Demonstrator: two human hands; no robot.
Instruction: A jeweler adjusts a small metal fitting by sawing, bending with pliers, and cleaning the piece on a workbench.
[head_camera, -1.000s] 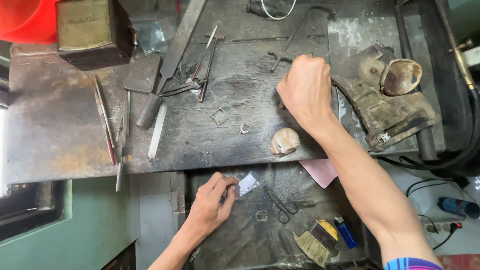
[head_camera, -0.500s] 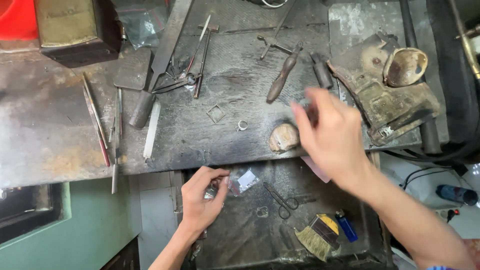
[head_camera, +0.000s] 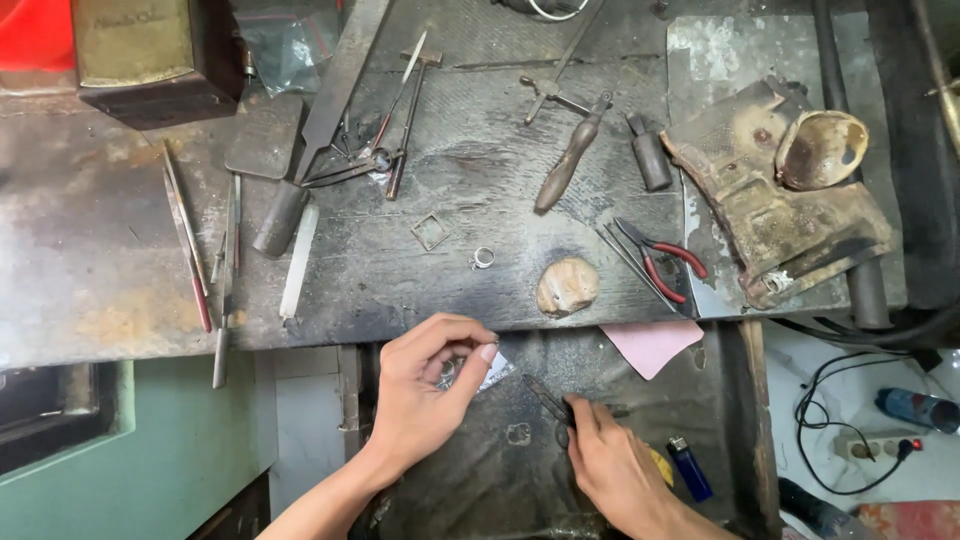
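My left hand (head_camera: 425, 400) pinches a small clear plastic packet (head_camera: 487, 371) with something silvery in it, thumb and fingertips closed on it, over the dark lower tray (head_camera: 520, 470) just below the near edge of the table (head_camera: 90, 270). My right hand (head_camera: 615, 465), near and to the right of it, is closed around the handles of small dark scissors (head_camera: 552, 403), whose blades point far-left toward the packet; the two hands are close but apart.

A blue lighter (head_camera: 689, 467) lies just right of my right hand, and a pink paper sheet (head_camera: 652, 344) hangs at the tray's far right edge. On the dark, worn metal table, a rounded beige lump (head_camera: 567, 287) sits at the near edge, with a small silver ring (head_camera: 482, 258) and a square wire frame (head_camera: 431, 232) to its left. Red-handled pliers (head_camera: 662, 260) lie to the right, a wooden-handled tool (head_camera: 568, 166) farther off. Long files (head_camera: 186, 235) lie to the left.
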